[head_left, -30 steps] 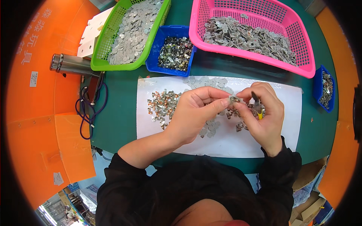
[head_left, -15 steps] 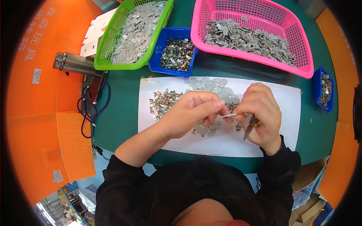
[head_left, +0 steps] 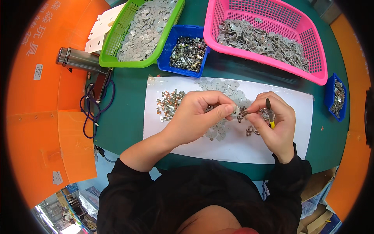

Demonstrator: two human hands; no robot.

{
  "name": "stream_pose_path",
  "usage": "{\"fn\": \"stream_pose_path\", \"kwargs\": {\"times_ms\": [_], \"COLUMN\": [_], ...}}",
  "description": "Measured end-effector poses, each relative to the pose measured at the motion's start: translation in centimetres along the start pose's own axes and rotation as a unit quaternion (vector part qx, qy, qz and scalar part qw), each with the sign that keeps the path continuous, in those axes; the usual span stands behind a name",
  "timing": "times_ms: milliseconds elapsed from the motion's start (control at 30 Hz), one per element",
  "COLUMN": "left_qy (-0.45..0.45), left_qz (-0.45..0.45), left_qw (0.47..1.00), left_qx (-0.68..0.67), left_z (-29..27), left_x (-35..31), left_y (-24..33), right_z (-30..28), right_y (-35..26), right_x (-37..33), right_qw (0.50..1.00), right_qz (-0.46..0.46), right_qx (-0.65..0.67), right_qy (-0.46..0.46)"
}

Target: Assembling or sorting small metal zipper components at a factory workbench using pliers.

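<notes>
Between the thumb and fingertips of my left hand (head_left: pixel 198 117) is a small flat grey metal piece (head_left: pixel 235 112). Tucked in the fingers of my right hand (head_left: pixel 276 121) is a yellow-handled tool (head_left: pixel 272 123) with a dark metal end; its exact kind is not clear. My right thumb and forefinger come together beside some small metal clips, and whether they pinch one is too small to see. Below the hands, a white sheet (head_left: pixel 288 148) bears flat grey pieces (head_left: pixel 224 87) in the middle and copper and silver clips (head_left: pixel 167 103) to the left.
At the back stand a green basket (head_left: pixel 104 56) of flat grey pieces, a blue bin (head_left: pixel 179 70) of small metal parts and a pink basket (head_left: pixel 269 62) of assembled-looking grey pieces. Another blue bin (head_left: pixel 330 91) is far right. A steel flask (head_left: pixel 78 58) and purple cord (head_left: pixel 111 97) lie left.
My right hand has drawn slightly away from the left, and the tool in it has turned to point upward. The grey piece in my left hand now shows its flat face.
</notes>
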State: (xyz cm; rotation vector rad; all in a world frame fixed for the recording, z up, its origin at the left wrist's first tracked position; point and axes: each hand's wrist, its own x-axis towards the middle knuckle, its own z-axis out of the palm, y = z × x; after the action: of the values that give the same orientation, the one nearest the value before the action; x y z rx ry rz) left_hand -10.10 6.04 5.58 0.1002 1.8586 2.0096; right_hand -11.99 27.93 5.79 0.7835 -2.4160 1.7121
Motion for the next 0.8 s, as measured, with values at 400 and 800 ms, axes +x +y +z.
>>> {"fn": "stream_pose_path", "kwargs": {"times_ms": [400,800], "left_qy": [0.042,0.026], "left_qz": [0.059,0.06], "left_qw": [0.989,0.988], "left_qx": [0.129,0.137], "left_z": [1.0,0.8], "left_x": [0.0,-0.1], "left_y": [-0.7,-1.2], "right_z": [1.3,1.5], "right_y": [0.1,0.5], "right_x": [-0.5,-0.4], "right_qw": [0.979,0.982], "right_qz": [0.176,0.159], "right_qx": [0.102,0.098], "right_qy": [-0.005,0.009]}}
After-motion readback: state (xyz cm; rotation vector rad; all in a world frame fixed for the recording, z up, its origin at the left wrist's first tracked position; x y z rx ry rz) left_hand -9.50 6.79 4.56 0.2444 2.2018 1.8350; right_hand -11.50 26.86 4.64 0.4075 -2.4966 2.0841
